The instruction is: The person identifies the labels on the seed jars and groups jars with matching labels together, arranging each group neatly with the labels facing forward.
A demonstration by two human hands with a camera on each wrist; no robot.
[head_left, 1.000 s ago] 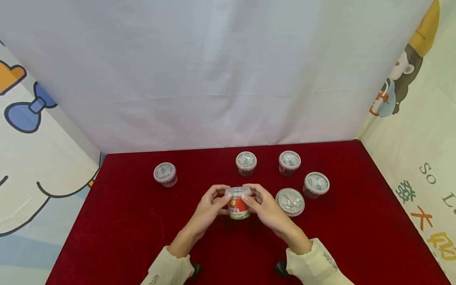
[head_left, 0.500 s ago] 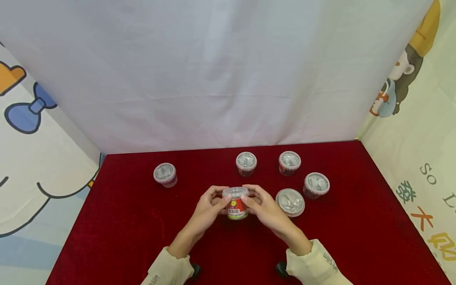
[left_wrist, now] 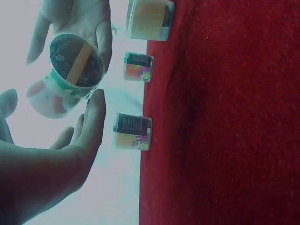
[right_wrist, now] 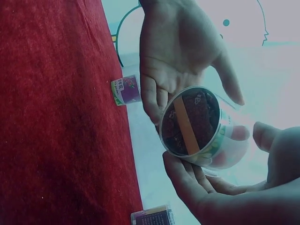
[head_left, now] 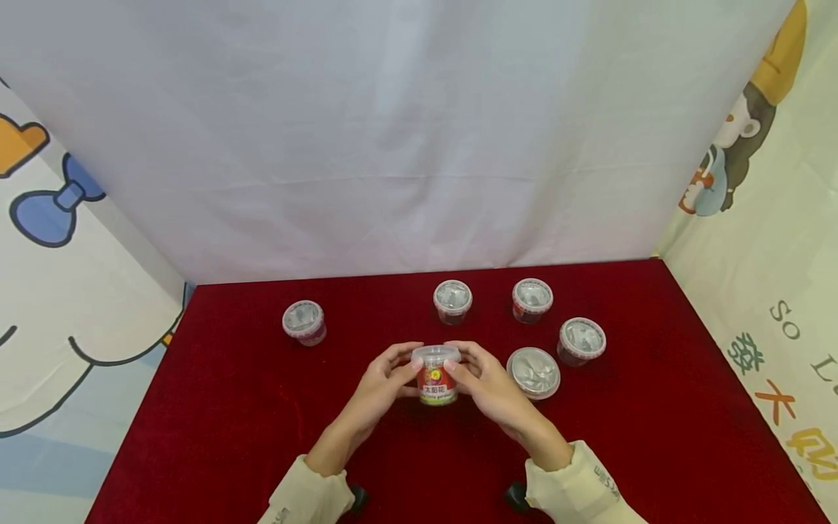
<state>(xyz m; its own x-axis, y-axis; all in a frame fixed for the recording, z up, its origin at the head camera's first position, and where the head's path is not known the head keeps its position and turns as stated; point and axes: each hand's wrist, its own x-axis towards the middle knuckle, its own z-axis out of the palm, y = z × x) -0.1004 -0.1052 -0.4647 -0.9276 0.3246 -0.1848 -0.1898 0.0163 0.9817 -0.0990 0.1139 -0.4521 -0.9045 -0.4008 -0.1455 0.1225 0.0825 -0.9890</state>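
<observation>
Both hands hold a small clear plastic tub [head_left: 436, 378] at the middle of the table. Its label is red and green with a yellow flower and Chinese characters, and it faces the head camera. My left hand [head_left: 385, 378] grips its left side, thumb in front near the rim and fingers behind. From the other side my right hand [head_left: 484, 378] grips it likewise. Dark contents and an orange strip show through the raised base of the tub [right_wrist: 190, 122] in the right wrist view. The left wrist view shows the same base [left_wrist: 77, 61] between the two hands.
At the back stand similar lidded tubs: one at left [head_left: 304, 322], one at centre [head_left: 452, 301], two at right [head_left: 532, 299] [head_left: 581, 340]. A wider silver round top [head_left: 533, 372] lies just right of my right hand. Red cloth [head_left: 229, 422] covers the table.
The tub has turned slightly between the hands, bringing the flower and characters of its label round to the front. Both hands stay almost in place; the other tubs have not moved.
</observation>
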